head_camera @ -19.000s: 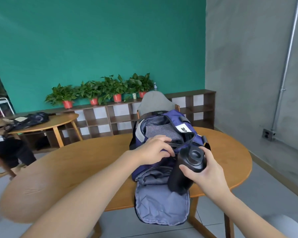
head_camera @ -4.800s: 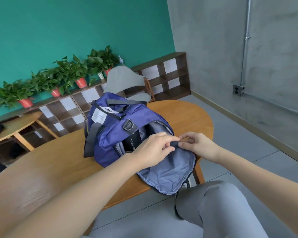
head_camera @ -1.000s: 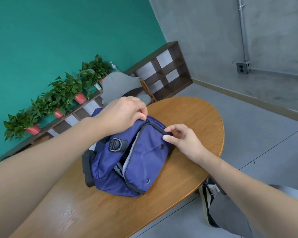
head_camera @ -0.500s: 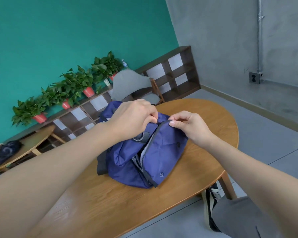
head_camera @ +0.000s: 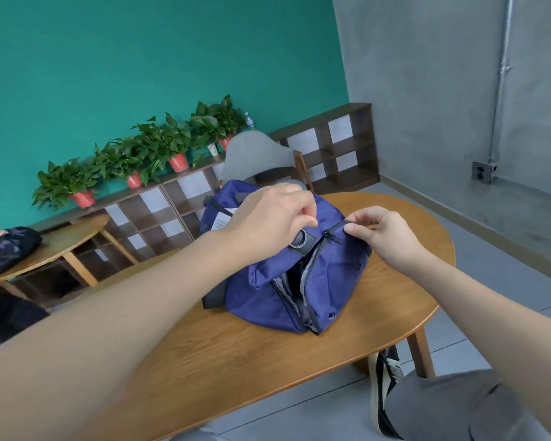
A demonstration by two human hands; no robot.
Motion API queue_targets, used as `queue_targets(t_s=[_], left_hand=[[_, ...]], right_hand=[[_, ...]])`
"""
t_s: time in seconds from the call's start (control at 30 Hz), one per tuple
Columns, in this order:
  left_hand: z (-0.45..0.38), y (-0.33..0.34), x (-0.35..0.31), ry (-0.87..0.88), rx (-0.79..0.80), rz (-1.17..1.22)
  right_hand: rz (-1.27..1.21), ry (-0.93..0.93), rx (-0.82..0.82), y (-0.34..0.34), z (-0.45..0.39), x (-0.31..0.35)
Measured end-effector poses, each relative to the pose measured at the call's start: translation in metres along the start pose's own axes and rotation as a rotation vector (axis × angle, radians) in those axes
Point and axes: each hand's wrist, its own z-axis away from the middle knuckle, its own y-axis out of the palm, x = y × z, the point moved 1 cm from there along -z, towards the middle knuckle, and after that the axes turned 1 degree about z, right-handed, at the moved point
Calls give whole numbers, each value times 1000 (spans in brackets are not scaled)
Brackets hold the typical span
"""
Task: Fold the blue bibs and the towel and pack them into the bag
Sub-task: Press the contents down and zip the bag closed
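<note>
The blue bag (head_camera: 287, 275) lies on the wooden table (head_camera: 236, 354), and its zipper (head_camera: 312, 275) is partly open along the front. The left hand (head_camera: 272, 218) grips the cloth at the top of the bag, and the right hand (head_camera: 384, 235) pinches the bag's edge just beside the zipper's upper end. The bibs and the towel cannot be seen.

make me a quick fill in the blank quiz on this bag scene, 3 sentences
1. The blue backpack lies on a round ____ table.
2. The right hand pinches the bag's fabric beside the ____ pull.
3. The left hand grips the ____ of the bag, and the opening below is still partly unzipped.

Missing words: wooden; zipper; top
</note>
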Motion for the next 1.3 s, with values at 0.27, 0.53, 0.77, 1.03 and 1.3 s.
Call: queue_targets(t_s=[0.27,0.53,0.77,1.03,1.3], left_hand=[[-6,41,-25,100,257,-395],[-3,39,10,-167,170,-29],[-11,31,16,-269,99,139],[-16,21,28,-241,79,163],[-26,14,34,-406,75,388]], right_hand=[[105,-132,12,2,8,13],[12,-117,92,19,32,20],[-63,-217,-95,39,30,24],[-308,-10,-119,24,22,19],[-246,-108,27,20,26,35]])
